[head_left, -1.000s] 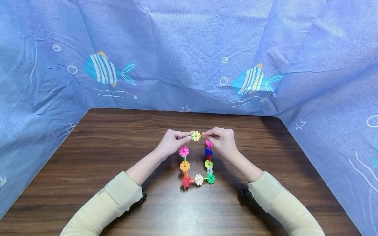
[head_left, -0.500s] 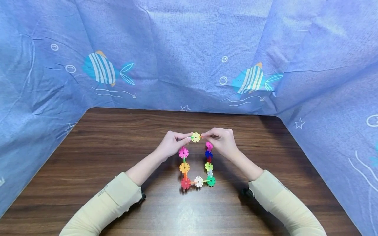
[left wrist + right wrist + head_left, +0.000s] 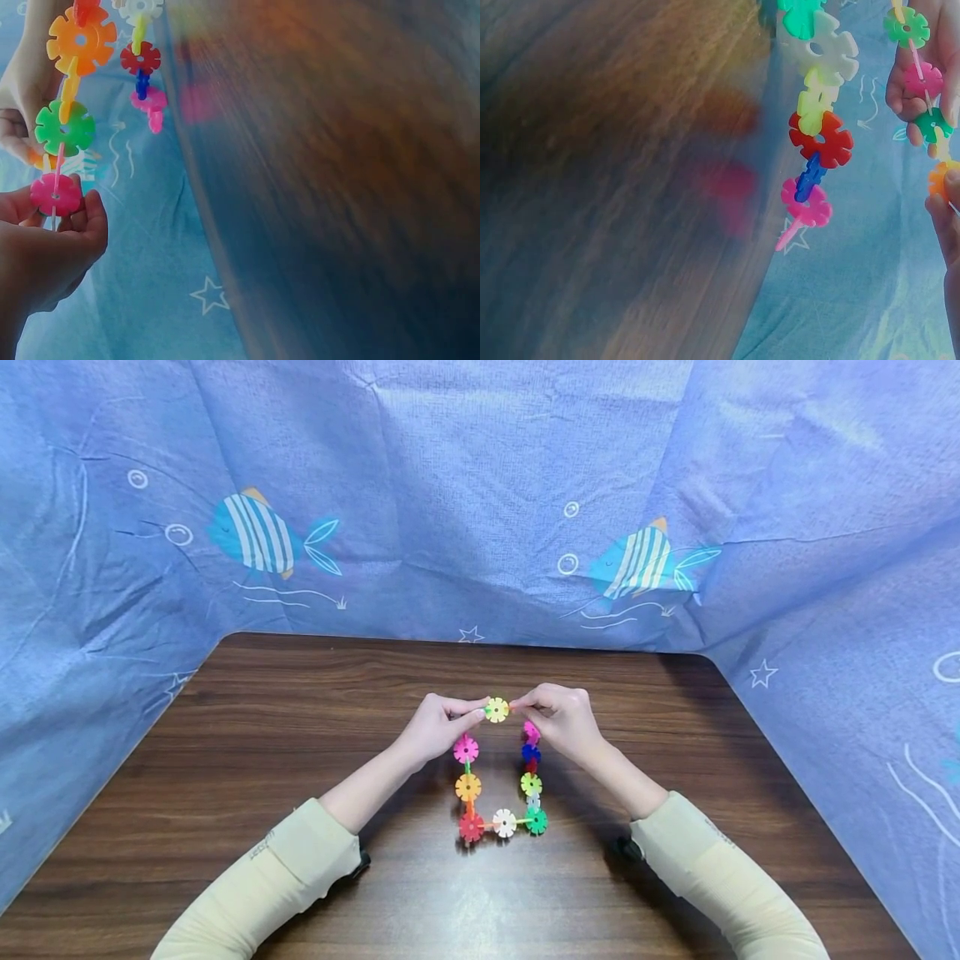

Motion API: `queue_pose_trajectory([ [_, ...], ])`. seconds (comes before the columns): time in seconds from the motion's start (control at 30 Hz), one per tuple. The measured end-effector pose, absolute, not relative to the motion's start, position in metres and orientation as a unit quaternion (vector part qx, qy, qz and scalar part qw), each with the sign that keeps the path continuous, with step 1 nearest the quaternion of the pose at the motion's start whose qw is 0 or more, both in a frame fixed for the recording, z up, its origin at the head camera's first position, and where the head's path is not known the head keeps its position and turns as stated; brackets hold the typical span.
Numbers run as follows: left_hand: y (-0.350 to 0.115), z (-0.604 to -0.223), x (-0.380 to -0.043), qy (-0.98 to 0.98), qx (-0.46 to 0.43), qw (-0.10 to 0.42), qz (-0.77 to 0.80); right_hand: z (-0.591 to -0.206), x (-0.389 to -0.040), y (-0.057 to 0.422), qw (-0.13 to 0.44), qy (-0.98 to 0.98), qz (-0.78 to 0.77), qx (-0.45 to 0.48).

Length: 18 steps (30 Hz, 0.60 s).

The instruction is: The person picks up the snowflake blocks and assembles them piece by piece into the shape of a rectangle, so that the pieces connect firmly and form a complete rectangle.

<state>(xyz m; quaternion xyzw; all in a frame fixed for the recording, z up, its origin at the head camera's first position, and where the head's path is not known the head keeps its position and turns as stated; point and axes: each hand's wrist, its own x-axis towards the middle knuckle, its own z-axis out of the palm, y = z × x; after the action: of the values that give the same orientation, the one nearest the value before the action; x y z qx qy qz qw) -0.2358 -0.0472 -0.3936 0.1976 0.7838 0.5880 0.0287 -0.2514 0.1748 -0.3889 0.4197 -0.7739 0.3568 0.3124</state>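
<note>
A chain of colourful interlocking snowflake discs bends round three sides, with a white disc (image 3: 504, 823) in its near row. At its far left, my left hand (image 3: 429, 728) pinches a pink disc (image 3: 54, 196) between thumb and fingers. From there the chain runs through a yellow disc (image 3: 497, 710) to an orange disc (image 3: 938, 180), its end, which my right hand (image 3: 564, 718) pinches. The other end, a pink disc (image 3: 807, 202) with another pink disc hooked edgewise in it, hangs free just below my right hand, apart from the orange one.
The chain is over a dark wood-grain table (image 3: 360, 672). A blue cloth (image 3: 480, 485) printed with striped fish hangs behind it and along both sides. Both sleeves (image 3: 300, 852) are pale, with dark straps near the wrists.
The chain has shifted slightly toward the person, mostly in the first half second. Both hands keep their pinch, and the free pink end still sits below the right hand.
</note>
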Motion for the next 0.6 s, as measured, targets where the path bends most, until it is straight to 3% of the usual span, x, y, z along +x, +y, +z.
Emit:
queue_pose_trajectory([
  [0.37, -0.048, -0.386, -0.238, 0.824, 0.22, -0.002, 0.523, -0.395, -0.252, 0.172, 0.328, -0.773, 0.343, 0.421],
  [0.6, -0.045, -0.388, -0.24, 0.838, 0.19, 0.019, 0.511, -0.396, -0.256, 0.183, 0.22, -0.826, 0.372, 0.363],
])
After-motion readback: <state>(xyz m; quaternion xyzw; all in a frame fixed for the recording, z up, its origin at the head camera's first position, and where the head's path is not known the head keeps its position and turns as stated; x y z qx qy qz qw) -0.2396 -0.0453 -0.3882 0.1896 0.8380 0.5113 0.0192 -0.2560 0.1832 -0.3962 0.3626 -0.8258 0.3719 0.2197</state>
